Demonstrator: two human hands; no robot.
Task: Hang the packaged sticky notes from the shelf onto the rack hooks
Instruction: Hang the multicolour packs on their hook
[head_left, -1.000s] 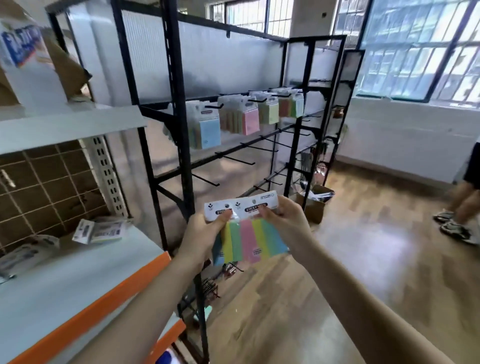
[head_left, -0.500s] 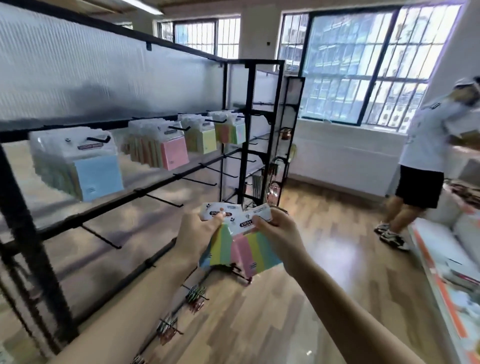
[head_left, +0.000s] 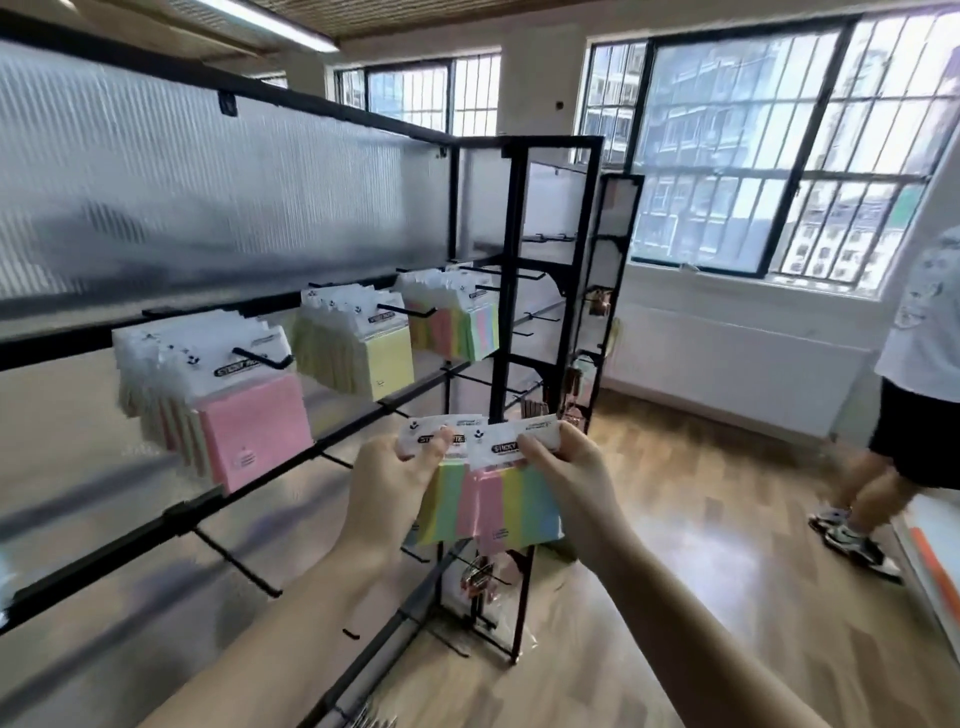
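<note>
So you've walked the sticky note packs from the shelf end along to the rack, and they're fanned apart now, ready to hang. Left hand and right hand each pinch a white header card; rainbow-striped pads hang below, near the hooks.

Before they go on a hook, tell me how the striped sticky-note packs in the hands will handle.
The striped packs look light: the left hand and right hand pinch only their white header cards. They hang flat, so the pads probably stiffen them. The glossy wrap may be slippery, and the two packs are already fanned apart, so they could slide over each other.
</note>
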